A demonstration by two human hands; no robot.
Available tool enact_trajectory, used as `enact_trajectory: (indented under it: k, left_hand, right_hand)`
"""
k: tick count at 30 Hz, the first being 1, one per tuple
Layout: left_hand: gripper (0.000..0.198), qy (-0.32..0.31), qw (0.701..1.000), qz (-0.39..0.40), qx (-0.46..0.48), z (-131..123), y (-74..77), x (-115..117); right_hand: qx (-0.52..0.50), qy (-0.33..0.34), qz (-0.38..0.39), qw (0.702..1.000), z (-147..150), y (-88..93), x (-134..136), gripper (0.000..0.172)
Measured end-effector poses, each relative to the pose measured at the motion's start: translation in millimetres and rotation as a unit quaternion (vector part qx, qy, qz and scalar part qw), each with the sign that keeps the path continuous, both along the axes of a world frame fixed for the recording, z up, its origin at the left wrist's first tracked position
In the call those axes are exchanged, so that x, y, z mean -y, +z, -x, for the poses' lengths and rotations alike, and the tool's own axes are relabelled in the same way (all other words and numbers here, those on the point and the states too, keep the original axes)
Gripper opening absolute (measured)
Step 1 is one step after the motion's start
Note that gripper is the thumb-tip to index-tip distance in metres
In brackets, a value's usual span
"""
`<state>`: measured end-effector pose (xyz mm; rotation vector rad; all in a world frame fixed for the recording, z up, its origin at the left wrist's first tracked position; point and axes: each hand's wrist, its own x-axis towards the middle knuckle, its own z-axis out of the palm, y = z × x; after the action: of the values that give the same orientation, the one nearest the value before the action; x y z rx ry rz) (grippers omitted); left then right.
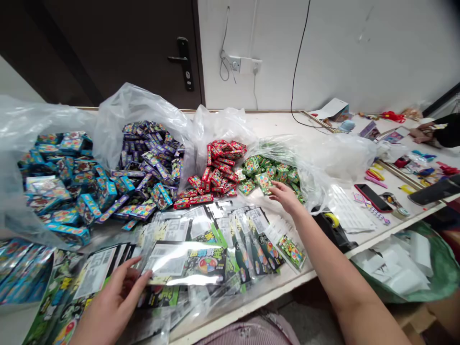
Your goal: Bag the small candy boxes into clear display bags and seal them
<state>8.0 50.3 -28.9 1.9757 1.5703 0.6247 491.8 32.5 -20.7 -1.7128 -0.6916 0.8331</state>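
The left hand (pixel 111 306) lies spread against a foil sachet (pixel 187 263) in the loose pile on the counter (pixel 280 293); whether it grips, I can't tell. The right hand (pixel 283 196) hovers open, just beside a heap of small green boxes (pixel 266 172).

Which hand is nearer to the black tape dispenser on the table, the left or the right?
The right hand is nearer: it is up and to the left of the black tape dispenser. The left hand is much farther away, at the front left, on the printed packets.
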Motion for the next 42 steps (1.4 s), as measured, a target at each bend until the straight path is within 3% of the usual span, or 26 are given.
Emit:
enact_trajectory:
  k: [2,5,8,10,12,17,19,21,24,28,32,34,36,39,42]
  left_hand:
    - [0.064,-0.029,0.999,0.003,-0.039,0.5,3.0,-1.4]
    - [0.058,-0.056,0.994,-0.067,-0.067,-6.0,9.6,-1.8]
    - [0.052,-0.169,0.975,-0.133,-0.056,-24.1,18.6,-0.4]
    - [0.051,-0.259,0.954,-0.142,-0.046,-41.0,26.2,2.0]
    - [0.049,-0.301,0.945,-0.124,-0.023,-59.7,35.1,5.9]
    - [0.048,-0.236,0.957,0.046,0.163,-106.4,53.3,14.5]
    - [0.043,-0.202,0.931,0.137,0.273,-120.5,54.9,14.8]
    - [0.043,-0.207,0.890,0.230,0.336,-129.4,53.7,14.8]
    - [0.044,-0.224,0.848,0.311,0.366,-133.4,50.2,18.0]
    - [0.041,-0.156,0.843,0.306,0.414,-128.9,45.2,24.5]
    - [0.048,-0.104,0.825,0.312,0.459,-125.8,38.8,28.7]
    - [0.047,-0.107,0.819,0.320,0.464,-126.8,36.1,31.1]
    - [0.042,-0.100,0.822,0.308,0.469,-127.8,34.8,33.0]
    - [0.034,-0.089,0.828,0.289,0.472,-126.9,37.0,33.9]
    - [0.031,-0.125,0.839,0.308,0.431,-125.3,42.3,34.6]
  right_hand:
    - [-0.057,0.023,-0.034,0.998,12.6,5.2,19.5,0.042]
    - [-0.124,0.053,-0.066,0.989,32.6,12.2,41.1,0.043]
    - [-0.169,0.079,-0.078,0.979,51.6,16.9,53.7,0.044]
    - [-0.187,0.098,-0.081,0.974,64.0,18.7,59.5,0.042]
    - [-0.200,0.118,-0.083,0.969,76.8,20.0,64.9,0.040]
    - [-0.124,0.216,-0.049,0.967,108.3,25.3,79.0,0.039]
    - [-0.054,0.294,-0.033,0.954,118.8,29.3,82.6,0.036]
    - [0.003,0.351,-0.033,0.936,127.5,32.8,83.2,0.032]
    - [0.042,0.339,-0.055,0.938,138.4,33.9,79.0,0.036]
    - [0.009,0.256,-0.070,0.964,151.9,28.3,71.2,0.037]
    - [-0.086,0.159,-0.069,0.981,170.3,20.6,70.0,0.044]
    - [-0.121,0.158,-0.056,0.978,179.7,17.0,73.9,0.047]
    - [-0.116,0.200,-0.043,0.972,184.6,15.7,80.2,0.045]
    - [0.050,0.295,-0.081,0.951,178.5,23.3,89.5,0.054]
    - [0.302,0.401,-0.139,0.854,165.0,41.4,92.6,0.092]
